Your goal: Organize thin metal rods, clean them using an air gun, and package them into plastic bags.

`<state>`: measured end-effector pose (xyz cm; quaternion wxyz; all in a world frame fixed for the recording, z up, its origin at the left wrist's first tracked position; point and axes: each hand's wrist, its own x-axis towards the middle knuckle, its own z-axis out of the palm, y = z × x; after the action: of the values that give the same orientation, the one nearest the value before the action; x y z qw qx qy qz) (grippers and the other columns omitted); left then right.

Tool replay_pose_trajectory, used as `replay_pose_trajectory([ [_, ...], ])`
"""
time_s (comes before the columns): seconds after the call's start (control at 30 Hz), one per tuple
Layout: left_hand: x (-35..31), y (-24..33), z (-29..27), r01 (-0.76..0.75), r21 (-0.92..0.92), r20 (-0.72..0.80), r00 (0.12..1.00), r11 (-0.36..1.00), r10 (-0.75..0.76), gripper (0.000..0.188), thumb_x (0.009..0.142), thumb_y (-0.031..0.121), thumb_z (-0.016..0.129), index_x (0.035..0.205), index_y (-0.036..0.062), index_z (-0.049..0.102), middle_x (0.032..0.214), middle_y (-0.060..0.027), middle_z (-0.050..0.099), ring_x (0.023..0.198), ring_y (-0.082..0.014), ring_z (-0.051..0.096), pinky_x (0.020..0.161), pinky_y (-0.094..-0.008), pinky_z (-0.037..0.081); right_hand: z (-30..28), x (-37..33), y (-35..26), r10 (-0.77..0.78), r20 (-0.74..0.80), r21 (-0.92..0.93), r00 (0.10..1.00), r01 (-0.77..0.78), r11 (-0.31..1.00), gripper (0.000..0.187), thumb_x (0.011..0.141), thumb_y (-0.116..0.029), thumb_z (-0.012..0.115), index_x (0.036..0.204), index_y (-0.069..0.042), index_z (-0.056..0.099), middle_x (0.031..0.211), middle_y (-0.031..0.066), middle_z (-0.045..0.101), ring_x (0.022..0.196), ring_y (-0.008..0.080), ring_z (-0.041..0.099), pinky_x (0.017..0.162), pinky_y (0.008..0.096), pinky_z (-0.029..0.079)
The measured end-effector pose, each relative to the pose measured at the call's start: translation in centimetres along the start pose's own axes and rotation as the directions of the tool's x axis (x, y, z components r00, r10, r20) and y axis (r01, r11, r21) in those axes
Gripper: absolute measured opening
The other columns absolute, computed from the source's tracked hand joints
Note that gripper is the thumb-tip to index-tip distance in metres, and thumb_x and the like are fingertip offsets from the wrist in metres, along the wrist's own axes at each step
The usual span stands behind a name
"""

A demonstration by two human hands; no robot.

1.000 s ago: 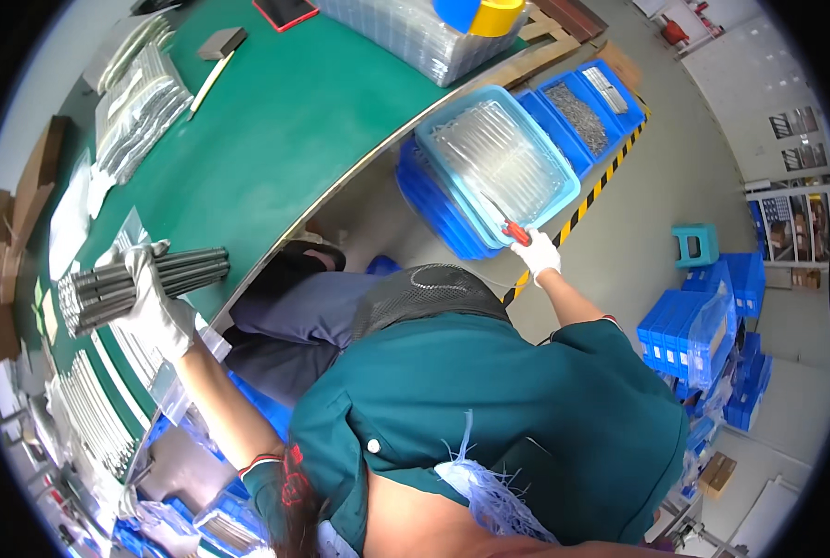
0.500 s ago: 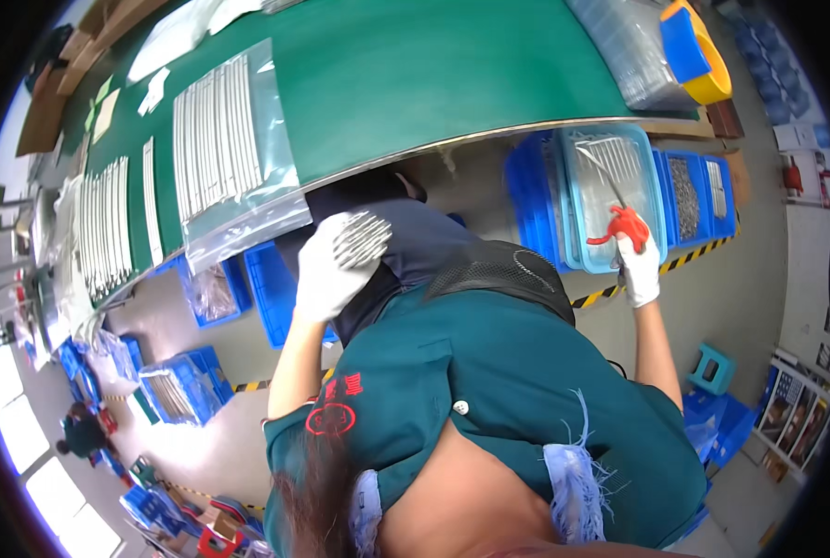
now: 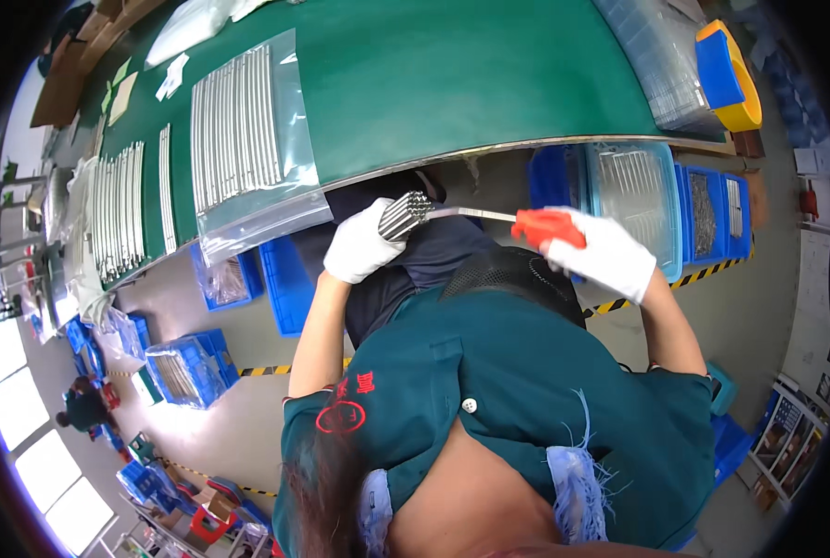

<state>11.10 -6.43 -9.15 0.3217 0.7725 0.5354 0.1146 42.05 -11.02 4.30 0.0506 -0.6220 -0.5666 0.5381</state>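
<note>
My left hand (image 3: 361, 245), in a white glove, is closed around a bundle of metal rods (image 3: 405, 215), their ends turned to the right over my lap. A red-handled tool (image 3: 547, 226) is gripped in my white-gloved right hand (image 3: 610, 258). From the red part a slim metal piece (image 3: 475, 213) stretches left to the ends of the bundle. I cannot tell whether it belongs to the tool or is a separate piece. Motion blurs my right hand a little.
Long metal strips (image 3: 238, 130) lie on clear plastic on the green table (image 3: 452, 74), with more strips (image 3: 120, 214) farther left. A light-blue bin (image 3: 678, 214) and blue bins (image 3: 708, 177) of metal parts stand at right. A yellow-and-blue tape roll (image 3: 736, 79) sits at the table's right corner.
My right hand has swung left from above the light-blue bin, bringing the red-handled tool close to the bundle. My left hand has shifted slightly right, still holding the rods.
</note>
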Motion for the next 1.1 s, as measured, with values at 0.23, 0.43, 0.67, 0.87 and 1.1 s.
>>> replay_pose_trajectory([
  [0.23,1.1,-2.8,0.5,-0.293,0.095,0.073,0.955,0.952,0.287,0.037,0.075,0.016,0.065,0.112,0.0166,0.064,0.095,-0.0086,0.062,0.082,-0.0285,0.064,0.071,-0.0353,0.053,0.4,2.8,1.2,-0.114,-0.142,-0.079,0.983,0.104,0.991,0.046,0.087,-0.04,0.061,0.119,-0.007,0.059,0.08,0.0093,0.066,0.072,0.02,0.063,0.069,0.0315,0.049],
  [0.43,0.8,-2.1,0.1,-0.212,0.02,0.091,0.974,0.977,0.21,0.037,0.074,0.016,0.065,0.111,0.0164,0.064,0.093,-0.0086,0.062,0.08,-0.0278,0.064,0.069,-0.0352,0.053,0.4,3.0,1.5,-0.105,-0.081,0.036,0.991,0.108,0.993,0.048,0.087,-0.042,0.06,0.124,-0.01,0.058,0.089,0.0105,0.067,0.076,0.0201,0.063,0.073,0.0312,0.049],
  [0.67,0.4,-1.7,0.3,-0.136,0.02,0.074,0.988,0.991,0.134,0.033,0.075,0.018,0.067,0.108,0.015,0.064,0.094,-0.0089,0.062,0.081,-0.0285,0.064,0.07,-0.0349,0.053,-0.1,3.0,0.6,0.029,0.049,0.087,0.998,-0.033,0.996,0.049,0.088,-0.043,0.059,0.125,-0.011,0.058,0.089,0.0104,0.067,0.076,0.0232,0.063,0.071,0.0323,0.049],
  [0.87,0.3,-0.5,-0.5,-0.019,-0.018,0.079,0.997,1.0,0.02,0.036,0.073,0.024,0.071,0.103,0.0097,0.059,0.088,-0.012,0.068,0.082,-0.032,0.066,0.072,-0.037,0.053,0.0,2.6,0.4,0.071,0.043,0.098,0.997,-0.075,0.992,0.048,0.088,-0.041,0.06,0.124,-0.01,0.058,0.088,0.009,0.066,0.076,0.0214,0.062,0.07,0.0314,0.049],
  [1.1,0.5,-0.8,-0.8,0.021,-0.146,0.16,0.987,0.989,0.003,0.033,0.074,0.018,0.068,0.107,0.0132,0.063,0.095,-0.0091,0.063,0.082,-0.0272,0.065,0.072,-0.0347,0.053,0.4,2.5,1.4,0.081,0.153,0.233,0.985,-0.116,0.965,0.047,0.088,-0.04,0.059,0.126,-0.011,0.058,0.085,0.0061,0.065,0.069,0.015,0.059,0.067,0.028,0.048],
])
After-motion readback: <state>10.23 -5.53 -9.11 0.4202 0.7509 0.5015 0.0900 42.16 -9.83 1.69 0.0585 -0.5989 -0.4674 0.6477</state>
